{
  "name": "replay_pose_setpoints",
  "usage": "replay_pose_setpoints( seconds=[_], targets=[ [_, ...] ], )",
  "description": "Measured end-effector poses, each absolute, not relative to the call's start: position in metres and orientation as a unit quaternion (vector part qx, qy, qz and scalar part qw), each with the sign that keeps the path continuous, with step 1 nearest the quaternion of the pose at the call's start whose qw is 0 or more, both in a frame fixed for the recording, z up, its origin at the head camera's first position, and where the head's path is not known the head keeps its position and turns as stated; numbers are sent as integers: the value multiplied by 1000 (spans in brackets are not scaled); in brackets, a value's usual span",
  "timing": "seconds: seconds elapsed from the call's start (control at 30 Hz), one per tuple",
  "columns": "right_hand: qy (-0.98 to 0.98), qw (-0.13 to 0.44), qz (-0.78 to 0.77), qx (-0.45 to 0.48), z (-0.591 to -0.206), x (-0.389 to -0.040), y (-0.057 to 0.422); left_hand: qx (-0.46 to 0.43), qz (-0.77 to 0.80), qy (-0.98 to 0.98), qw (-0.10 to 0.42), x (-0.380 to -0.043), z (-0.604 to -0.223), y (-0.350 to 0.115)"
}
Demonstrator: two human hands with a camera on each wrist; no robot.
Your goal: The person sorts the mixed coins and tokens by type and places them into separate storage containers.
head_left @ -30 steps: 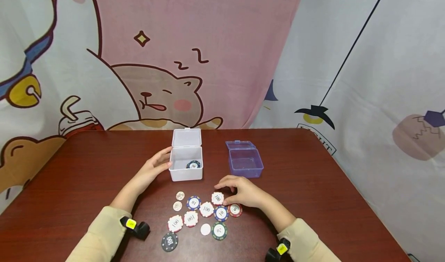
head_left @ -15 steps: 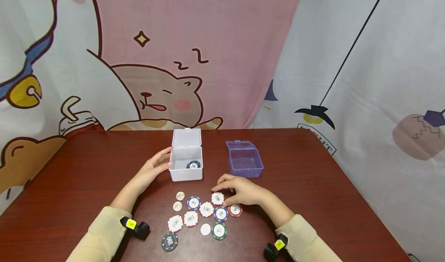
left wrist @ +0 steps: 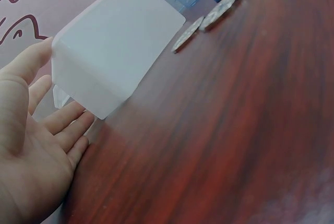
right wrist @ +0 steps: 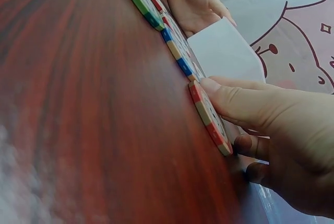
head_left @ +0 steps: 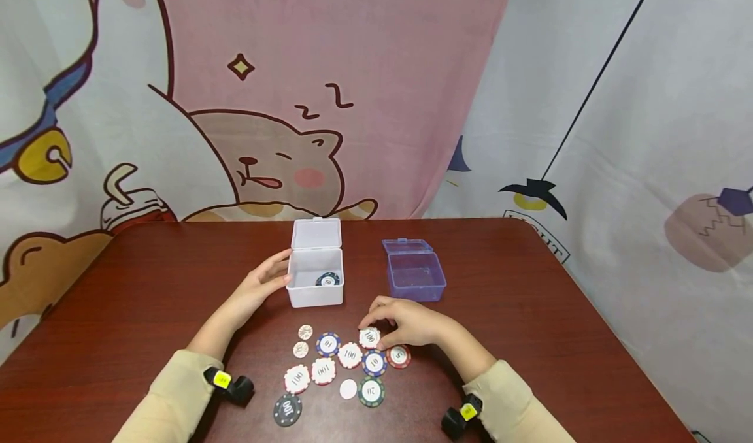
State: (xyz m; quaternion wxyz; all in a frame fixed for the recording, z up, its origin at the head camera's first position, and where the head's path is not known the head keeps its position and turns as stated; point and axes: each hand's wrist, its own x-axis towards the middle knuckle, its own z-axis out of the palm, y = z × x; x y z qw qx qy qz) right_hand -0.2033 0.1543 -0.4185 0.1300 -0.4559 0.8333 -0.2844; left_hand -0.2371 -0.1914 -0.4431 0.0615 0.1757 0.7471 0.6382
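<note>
My left hand touches the left side of an open white plastic box, its fingers loosely extended, as the left wrist view also shows. Inside that box lies a dark poker chip. Thumb and fingers of my right hand pinch the edges of a white poker chip marked 100, which lies flat on the table. Close by are a blue chip marked 10 and a red chip marked 5. In the right wrist view, the thumb hides the pinched chip.
An open translucent purple box stands beyond my right hand, its lid tilted back. More poker chips, including a green one and a black one, lie nearer, with two small coins and a plain white disc. A printed cloth hangs behind.
My right hand's fingertips have come down and closed onto the far edge of the white 100 chip; its wrist has shifted slightly left. My left hand stays at the white box.
</note>
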Motion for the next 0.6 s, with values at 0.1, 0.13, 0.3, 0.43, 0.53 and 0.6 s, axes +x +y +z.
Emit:
replay_pose_setpoints(
  seconds=[0.1,0.13,0.3,0.43,0.53,0.6],
  targets=[
    [834,122,-291,-453,-420,-203,154,177,639,746,61,-237,-443,-191],
    [835,121,-293,-450,-420,-203,154,177,639,746,61,-237,-443,-191],
    [847,110,-296,-428,-422,-202,152,177,639,746,62,-237,-443,-192],
    [853,95,-299,-417,-423,-203,151,178,638,746,61,-237,-443,-192],
    [852,83,-305,-418,-426,-203,151,179,637,747,58,-237,-443,-192],
    [851,74,-307,-420,-428,-203,151,179,636,749,56,-238,-443,-192]
  ],
)
